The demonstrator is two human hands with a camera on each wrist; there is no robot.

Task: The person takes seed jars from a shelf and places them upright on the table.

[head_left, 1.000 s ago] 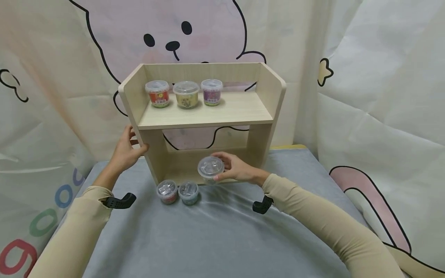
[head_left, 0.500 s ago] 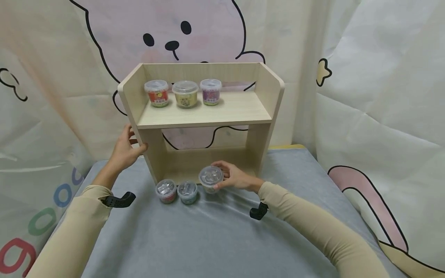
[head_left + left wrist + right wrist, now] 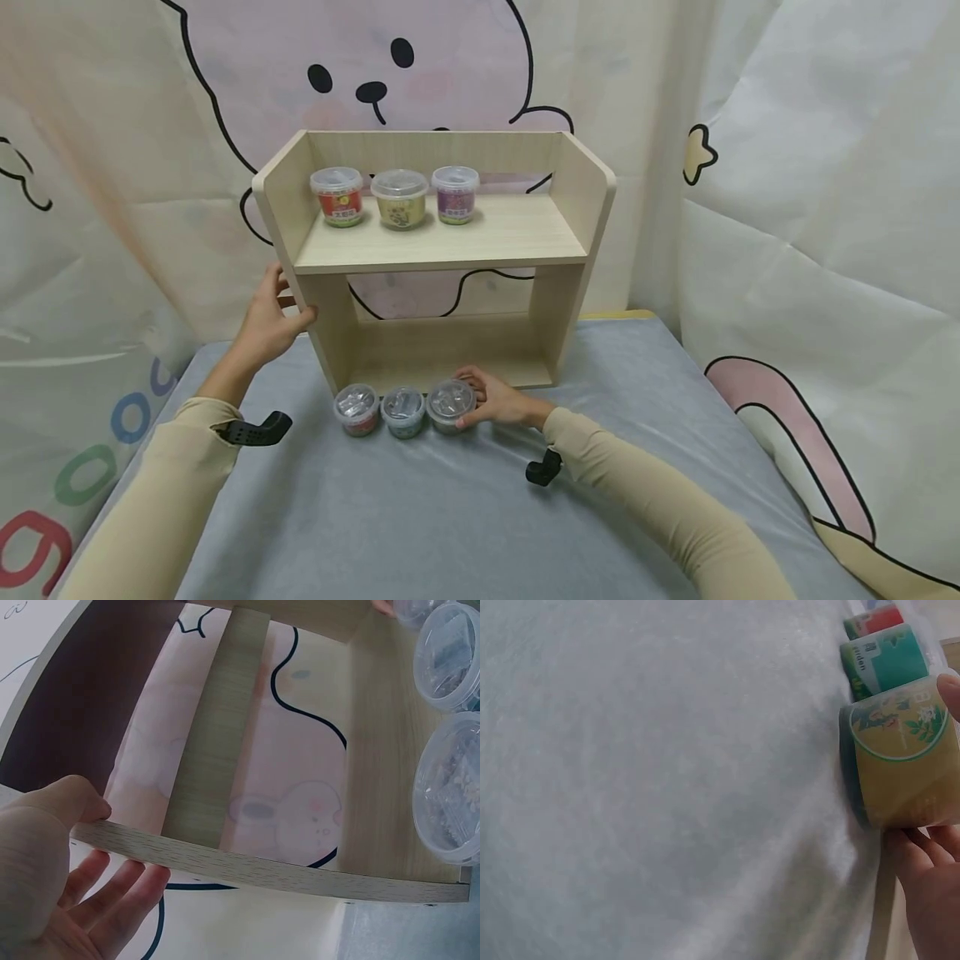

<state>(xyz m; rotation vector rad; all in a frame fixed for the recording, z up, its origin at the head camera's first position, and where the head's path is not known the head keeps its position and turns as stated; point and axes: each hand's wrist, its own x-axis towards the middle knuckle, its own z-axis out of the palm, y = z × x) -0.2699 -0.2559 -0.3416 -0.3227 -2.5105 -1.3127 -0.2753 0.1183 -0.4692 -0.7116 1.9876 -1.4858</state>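
Note:
My right hand (image 3: 495, 401) grips a small lidded plastic tub (image 3: 450, 405) by its side, at the front of the shelf. In the right wrist view that tub (image 3: 904, 761) has a yellow-brown label with green leaves. Left of it in the head view stand a teal-labelled tub (image 3: 403, 412) and a red-labelled tub (image 3: 357, 409), the three side by side in a row. My left hand (image 3: 272, 321) holds the left side panel of the pale wooden shelf (image 3: 442, 254), thumb on the near edge and fingers round the outside, as the left wrist view shows.
On the upper board stand three more lidded tubs: a red one (image 3: 337, 197), a yellow one (image 3: 401, 199) and a purple one (image 3: 455, 195). A grey-blue cloth (image 3: 390, 517) covers the table. Printed curtains (image 3: 810, 208) hang behind and at both sides.
My right hand has brought its tub down and toward me, from the shelf's lower opening into line beside the other two. My left hand keeps its hold on the side panel.

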